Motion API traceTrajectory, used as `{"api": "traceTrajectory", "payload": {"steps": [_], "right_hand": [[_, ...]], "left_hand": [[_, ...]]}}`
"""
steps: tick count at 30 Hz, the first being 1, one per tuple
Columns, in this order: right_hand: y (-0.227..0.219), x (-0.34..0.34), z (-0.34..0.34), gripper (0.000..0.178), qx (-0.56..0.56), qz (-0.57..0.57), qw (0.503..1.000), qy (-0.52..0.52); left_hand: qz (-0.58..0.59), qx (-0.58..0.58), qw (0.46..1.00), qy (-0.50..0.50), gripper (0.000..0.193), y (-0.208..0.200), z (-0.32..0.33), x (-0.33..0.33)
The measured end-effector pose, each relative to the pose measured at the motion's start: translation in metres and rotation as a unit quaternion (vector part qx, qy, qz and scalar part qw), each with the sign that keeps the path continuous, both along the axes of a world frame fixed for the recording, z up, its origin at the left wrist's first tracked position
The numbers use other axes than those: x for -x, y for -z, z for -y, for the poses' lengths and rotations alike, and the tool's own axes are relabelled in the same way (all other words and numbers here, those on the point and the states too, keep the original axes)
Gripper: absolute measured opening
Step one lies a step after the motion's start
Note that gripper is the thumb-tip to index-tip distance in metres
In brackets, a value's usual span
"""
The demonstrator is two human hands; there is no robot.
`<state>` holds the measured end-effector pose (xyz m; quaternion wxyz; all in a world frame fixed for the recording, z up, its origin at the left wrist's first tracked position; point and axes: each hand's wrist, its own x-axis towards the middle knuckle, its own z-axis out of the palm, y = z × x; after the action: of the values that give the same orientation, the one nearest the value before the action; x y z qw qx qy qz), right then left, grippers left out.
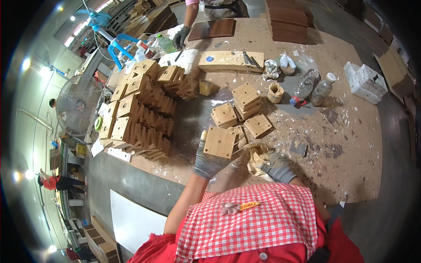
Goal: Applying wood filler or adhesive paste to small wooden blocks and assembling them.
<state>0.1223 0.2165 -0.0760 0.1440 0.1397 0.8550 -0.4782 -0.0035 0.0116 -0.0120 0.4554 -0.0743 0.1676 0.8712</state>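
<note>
Far left of the surface (351, 175): stacks of finished wooden pieces (140, 118), square tops with slotted ribs below. Left hand (209, 158), grey glove, forearm coming up from the lower edge, wrist tipped back; fingers wrapped around the near edge of a square wooden block (219, 141), which was lifted just off the surface in front of the chest. Judgement: block best kept level and firmly braced so the right hand can wipe evenly. Just behind it lay three loose blocks (245, 107). Right hand (276, 165), also gloved, palm down, fingers closed on a crumpled cloth (258, 158) beside the block. Farther right: two plastic bottles (313, 87) lying down, white packets (365, 82)
</note>
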Motion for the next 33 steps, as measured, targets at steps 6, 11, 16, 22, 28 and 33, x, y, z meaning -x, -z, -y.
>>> {"api": "traceTrajectory", "payload": {"steps": [6,11,16,22,28,33], "right_hand": [[0.02,-0.005,-0.002,0.054,0.044,-0.112,0.992,-0.034],[0.004,0.001,-0.01,0.044,0.041,-0.068,0.996,-0.031],[0.049,0.01,0.005,0.025,0.099,-0.211,0.97,-0.066],[-0.002,0.006,0.012,0.044,0.206,-0.188,0.956,-0.092],[0.001,-0.004,0.012,0.048,0.098,-0.078,0.988,-0.086],[0.024,-0.001,0.005,0.046,0.064,-0.042,0.99,-0.118]], "left_hand": [[0.049,-0.075,0.995,0.047,0.071,0.027,0.011,0.011],[-0.506,0.358,0.783,-0.055,0.058,0.149,0.027,0.024],[-0.298,0.299,0.898,-0.12,0.032,0.129,0.021,0.024],[0.021,0.112,0.978,-0.174,0.023,0.101,0.047,0.064],[0.005,0.292,0.907,-0.303,0.027,0.037,0.047,0.125],[-0.077,0.295,0.887,-0.346,0.026,0.011,0.059,0.218]]}}
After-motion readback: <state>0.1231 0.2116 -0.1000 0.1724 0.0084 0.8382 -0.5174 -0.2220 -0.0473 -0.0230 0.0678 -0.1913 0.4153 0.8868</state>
